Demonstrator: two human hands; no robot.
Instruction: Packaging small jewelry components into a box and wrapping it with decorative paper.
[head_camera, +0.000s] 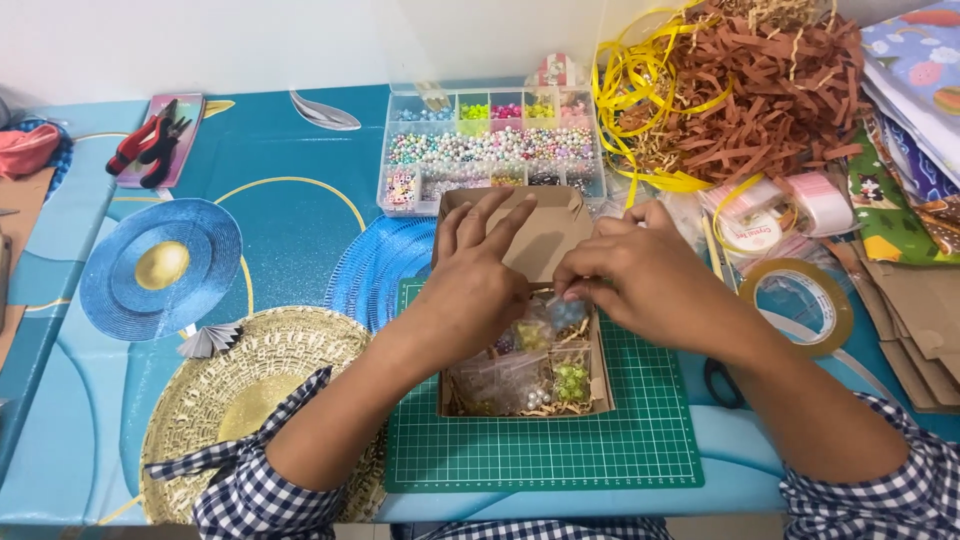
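A blue patterned cloth covers my bench (290, 150), and a green cutting mat (620, 440) lies near its front edge. On the mat sits an open cardboard box (545, 225), its lid flap tipped back toward the wall — inside are small clear bags of beads (540, 375) on a bed of paper shreds. My left hand (475, 285) hovers over the box's upper part, fingers spread and slightly bent, the thumb side meeting my right hand; I cannot tell whether it pinches anything. My right hand (640, 280) is curled, its fingertips pinched on a small clear bag (565, 310) just above the box's contents. Behind the box, touching its flap, stands a clear compartment tray of beads (490, 145) in many colours. To the right lie a pile of brown paper shreds (770, 90) with yellow ribbon (640, 75), a roll of clear tape (800, 300) and black scissors (722, 385) partly under my forearm. Far left — red-handled pliers (150, 145) on a case.
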